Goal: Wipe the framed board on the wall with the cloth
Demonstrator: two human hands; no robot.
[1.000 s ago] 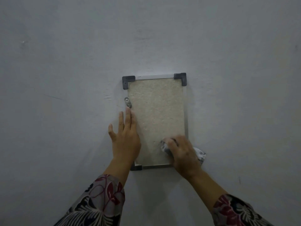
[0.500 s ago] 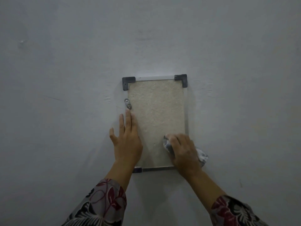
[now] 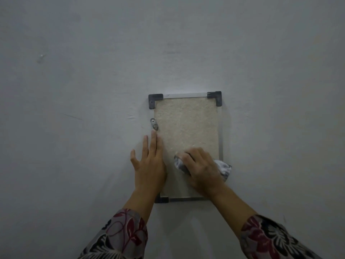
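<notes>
Plainly, one framed board [image 3: 186, 128] hangs upright on the grey wall [image 3: 74, 90], its thin metal frame enclosing a single beige, speckled panel. Three dark corner caps show, at top left [image 3: 155, 100], top right [image 3: 215, 98] and bottom left [image 3: 163, 199]; the fourth corner is hidden behind the right wrist. One small metal tab [image 3: 154, 124] with a screw sits at the frame's left edge, just above the left fingertips. Two hands are on the board. The left hand [image 3: 150, 165] lies flat over the left edge, partly on panel and partly on wall, fingers straight and close together, thumb spread to the side. The right hand [image 3: 201, 169] presses one crumpled grey-white cloth [image 3: 223, 168] against the lower right of the panel, fingers curled over it; a bunch of cloth sticks out past the frame's right side. Two floral sleeves [image 3: 123, 236] cover the forearms
</notes>
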